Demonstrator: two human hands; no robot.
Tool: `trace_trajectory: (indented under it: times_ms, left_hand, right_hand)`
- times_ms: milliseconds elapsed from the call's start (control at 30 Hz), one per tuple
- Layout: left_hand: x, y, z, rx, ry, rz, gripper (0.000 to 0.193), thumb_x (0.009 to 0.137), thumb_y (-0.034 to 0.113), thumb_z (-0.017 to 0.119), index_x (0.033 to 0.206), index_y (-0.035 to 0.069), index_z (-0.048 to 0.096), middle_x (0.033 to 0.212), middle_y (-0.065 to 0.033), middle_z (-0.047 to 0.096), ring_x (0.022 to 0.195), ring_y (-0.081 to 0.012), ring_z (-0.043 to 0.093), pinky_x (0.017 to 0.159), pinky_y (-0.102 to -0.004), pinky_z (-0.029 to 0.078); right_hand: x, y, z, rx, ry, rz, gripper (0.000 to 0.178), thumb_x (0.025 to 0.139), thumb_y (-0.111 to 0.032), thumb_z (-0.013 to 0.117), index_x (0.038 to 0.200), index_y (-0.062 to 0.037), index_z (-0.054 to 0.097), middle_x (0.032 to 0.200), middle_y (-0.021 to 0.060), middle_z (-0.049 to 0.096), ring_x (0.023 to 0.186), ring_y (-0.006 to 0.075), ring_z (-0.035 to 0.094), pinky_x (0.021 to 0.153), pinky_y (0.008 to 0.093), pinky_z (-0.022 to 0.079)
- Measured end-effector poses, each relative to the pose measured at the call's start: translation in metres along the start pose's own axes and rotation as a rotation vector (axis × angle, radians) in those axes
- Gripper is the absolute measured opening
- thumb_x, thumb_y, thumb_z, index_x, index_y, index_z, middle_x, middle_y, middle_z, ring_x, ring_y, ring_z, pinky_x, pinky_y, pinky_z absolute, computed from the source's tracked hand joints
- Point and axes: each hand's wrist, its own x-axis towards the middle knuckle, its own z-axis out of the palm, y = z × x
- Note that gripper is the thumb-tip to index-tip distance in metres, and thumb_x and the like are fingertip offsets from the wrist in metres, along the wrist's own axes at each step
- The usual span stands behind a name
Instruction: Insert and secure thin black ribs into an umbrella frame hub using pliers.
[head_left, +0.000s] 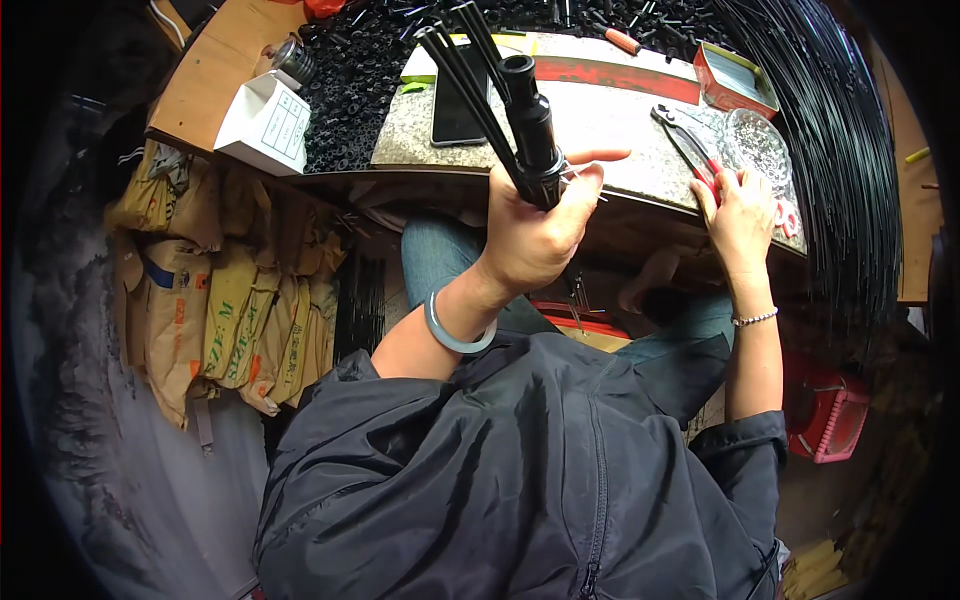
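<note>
The left hand (pixel 535 235), its grip wrapped around a bundle of black rods and tubing (pixel 530 115), hid part of it, left of red-handled metal pliers (pixel 703 176) pinched by the right hand (pixel 742 215). Beyond the pliers, a red-walled rectangular box (pixel 703 72) held indistinct grey contents.

Workbench (pixel 610 130) with phone (pixel 455 110) left, pliers (pixel 672 124) right
A carton (pixel 265 125) sits farther left; rods (pixel 835 150) line the right side, beyond the pliers. Sacks (pixel 178 310) stand lower, at far left.

Glossy black plastic-looking tubes (pixel 535 130), smooth-gripped metal pliers (pixel 711 166), matt white cardboard box (pixel 278 132), rough speckled worktop (pixel 625 130)
</note>
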Motion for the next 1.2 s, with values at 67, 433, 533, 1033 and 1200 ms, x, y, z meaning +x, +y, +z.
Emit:
trace_trajectory:
  times_ms: [67, 433, 533, 1033, 1200]
  left_hand:
    - [0.001, -0.001, 0.0, 0.007, 0.0, -0.007, 0.023, 0.089, 0.001, 0.046, 0.107, -0.01, 0.056, 0.047, 0.004, 0.043, 0.034, -0.0018, 0.035, 0.034, -0.0175, 0.03]
    - [0.006, -0.007, -0.004, 0.04, 0.127, -0.028, 0.022, 0.087, -0.001, 0.047, 0.105, -0.009, 0.058, 0.049, 0.0038, 0.046, 0.035, -0.0015, 0.037, 0.034, -0.0171, 0.029]
    - [0.009, -0.011, -0.002, 0.066, 0.133, -0.007, 0.022, 0.087, -0.001, 0.048, 0.104, -0.009, 0.058, 0.05, 0.0033, 0.047, 0.035, -0.0011, 0.039, 0.034, -0.0171, 0.029]
    - [0.002, -0.007, 0.004, 0.018, 0.062, -0.059, 0.024, 0.085, -0.004, 0.046, 0.105, -0.011, 0.057, 0.053, 0.004, 0.046, 0.038, 0.0003, 0.038, 0.035, -0.0168, 0.029]
    - [-0.003, -0.007, -0.005, 0.071, -0.167, 0.252, 0.025, 0.083, -0.006, 0.046, 0.104, -0.012, 0.058, 0.06, 0.004, 0.048, 0.05, 0.0008, 0.039, 0.044, -0.016, 0.029]
  right_hand:
    - [0.001, 0.001, 0.005, 0.069, -0.035, -0.025, 0.025, 0.077, -0.03, 0.066, 0.084, -0.0074, 0.058, 0.086, 0.0106, 0.051, 0.086, 0.0279, 0.05, 0.068, 0.0395, 0.043]
    - [-0.021, -0.017, -0.11, 0.824, -0.22, -0.077, 0.032, 0.067, -0.01, 0.072, 0.097, -0.0045, 0.062, 0.082, 0.0084, 0.049, 0.077, 0.0158, 0.051, 0.065, 0.0283, 0.043]
    - [-0.022, -0.04, -0.144, 0.464, -0.034, -0.235, 0.034, 0.06, -0.014, 0.076, 0.092, -0.0105, 0.067, 0.085, 0.0074, 0.05, 0.067, 0.0199, 0.054, 0.055, 0.0307, 0.046]
    - [-0.024, -0.04, -0.152, 0.224, 0.043, -0.491, 0.02, 0.073, -0.017, 0.066, 0.077, 0.0003, 0.056, 0.091, 0.0121, 0.057, 0.064, 0.0218, 0.053, 0.052, 0.0322, 0.042]
    - [-0.032, -0.026, -0.156, 1.684, -1.307, 0.473, 0.014, 0.074, 0.003, 0.06, 0.076, 0.001, 0.047, 0.052, 0.0111, 0.052, 0.037, 0.0181, 0.05, 0.035, 0.028, 0.04]
